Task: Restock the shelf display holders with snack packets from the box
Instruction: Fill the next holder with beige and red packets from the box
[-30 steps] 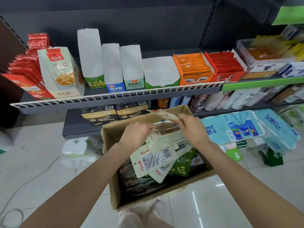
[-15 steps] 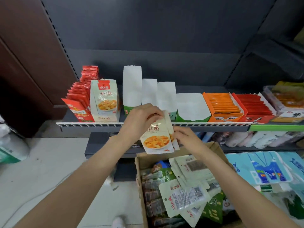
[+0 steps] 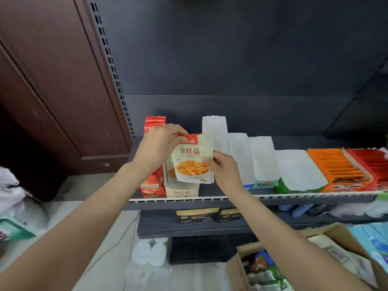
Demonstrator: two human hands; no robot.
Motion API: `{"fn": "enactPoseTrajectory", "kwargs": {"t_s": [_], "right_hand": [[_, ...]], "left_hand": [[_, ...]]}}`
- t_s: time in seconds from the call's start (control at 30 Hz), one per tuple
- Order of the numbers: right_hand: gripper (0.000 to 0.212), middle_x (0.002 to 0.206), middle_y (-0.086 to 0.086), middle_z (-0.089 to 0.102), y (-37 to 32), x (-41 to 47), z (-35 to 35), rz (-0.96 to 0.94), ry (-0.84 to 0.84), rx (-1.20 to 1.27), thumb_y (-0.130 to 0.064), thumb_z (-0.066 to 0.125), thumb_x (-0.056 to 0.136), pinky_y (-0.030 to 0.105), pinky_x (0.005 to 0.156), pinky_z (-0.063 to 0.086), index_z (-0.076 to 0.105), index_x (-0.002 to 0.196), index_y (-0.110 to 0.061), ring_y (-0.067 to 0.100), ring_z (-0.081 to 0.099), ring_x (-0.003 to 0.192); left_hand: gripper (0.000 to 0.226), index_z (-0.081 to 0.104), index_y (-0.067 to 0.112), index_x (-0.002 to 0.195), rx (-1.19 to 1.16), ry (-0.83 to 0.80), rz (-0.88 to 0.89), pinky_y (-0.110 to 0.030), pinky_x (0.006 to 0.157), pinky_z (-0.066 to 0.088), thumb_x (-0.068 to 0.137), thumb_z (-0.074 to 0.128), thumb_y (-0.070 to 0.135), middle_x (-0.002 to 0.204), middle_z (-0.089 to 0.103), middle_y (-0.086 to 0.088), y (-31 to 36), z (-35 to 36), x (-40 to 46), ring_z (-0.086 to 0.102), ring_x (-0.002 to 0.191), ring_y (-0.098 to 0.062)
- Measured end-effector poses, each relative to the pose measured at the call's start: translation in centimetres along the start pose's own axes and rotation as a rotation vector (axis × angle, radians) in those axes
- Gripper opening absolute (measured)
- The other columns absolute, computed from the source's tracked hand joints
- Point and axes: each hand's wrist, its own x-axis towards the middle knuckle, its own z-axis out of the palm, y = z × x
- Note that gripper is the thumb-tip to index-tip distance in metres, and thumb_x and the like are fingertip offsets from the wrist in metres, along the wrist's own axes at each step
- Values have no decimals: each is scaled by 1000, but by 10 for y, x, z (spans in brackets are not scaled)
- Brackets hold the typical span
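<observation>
A small stack of pale snack packets [image 3: 192,158] with a red top and a picture of orange strips is held upright over its matching display holder [image 3: 182,189] on the shelf [image 3: 231,198]. My left hand [image 3: 160,145] pinches the stack's top left corner. My right hand [image 3: 222,168] grips its right edge. The cardboard box [image 3: 236,269] sits on the floor at the lower right, with green and dark packets [image 3: 265,274] inside; part of it is cut off by the frame.
A red holder [image 3: 151,184] stands left of the held packets. White empty holders [image 3: 239,156] line the shelf to the right, then orange [image 3: 336,166] and red [image 3: 371,162] filled ones. A brown door [image 3: 52,91] and bags [image 3: 12,208] lie to the left. Blue packs [image 3: 375,242] sit right of the box.
Both hands lifted the packets out of the box, up and to the left, to the holder on the shelf. The view tilted up, so the box dropped to the lower right corner.
</observation>
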Motion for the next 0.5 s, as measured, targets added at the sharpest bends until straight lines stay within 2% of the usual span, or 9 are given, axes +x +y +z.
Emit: {"fn": "enactPoseTrajectory", "kwargs": {"t_s": [0.1, 0.17, 0.3, 0.4, 0.5], "right_hand": [[18, 108, 2, 68, -4, 19, 24, 12, 61, 49, -18, 54, 94, 8, 66, 47, 66, 104, -9, 3, 60, 87], [20, 113, 5, 67, -2, 29, 35, 50, 79, 32, -17, 56, 93, 11, 72, 48, 66, 107, -7, 11, 62, 95], [23, 118, 8, 62, 7, 44, 48, 92, 117, -254, -19, 60, 91, 14, 80, 41, 63, 111, -9, 19, 60, 105], [23, 121, 4, 57, 11, 54, 48, 81, 181, -307, -19, 63, 88, 17, 85, 40, 59, 110, -14, 17, 55, 110], [41, 132, -1, 51, 9, 65, 47, 63, 77, -201, -15, 65, 87, 23, 94, 43, 48, 124, -19, 15, 49, 122]], "left_hand": [[14, 73, 12, 97, 10, 7, 12, -32, 83, 50, 89, 63, 17, 96, 72, -1, -20, -4, 17, 65, 89, -15], [14, 72, 13, 97, 14, -13, -3, -33, 82, 51, 90, 61, 18, 96, 71, 0, -32, 0, 24, 65, 89, -13], [16, 70, 14, 100, 70, -115, -35, -31, 76, 52, 93, 56, 18, 98, 70, 1, -48, 14, 30, 63, 91, -13], [15, 68, 15, 101, 101, -181, -67, -31, 72, 51, 93, 56, 19, 100, 69, -1, -57, 25, 32, 63, 91, -16], [14, 69, 15, 100, 104, -214, -111, -31, 70, 52, 92, 58, 19, 99, 67, -2, -67, 36, 33, 62, 91, -16]]}}
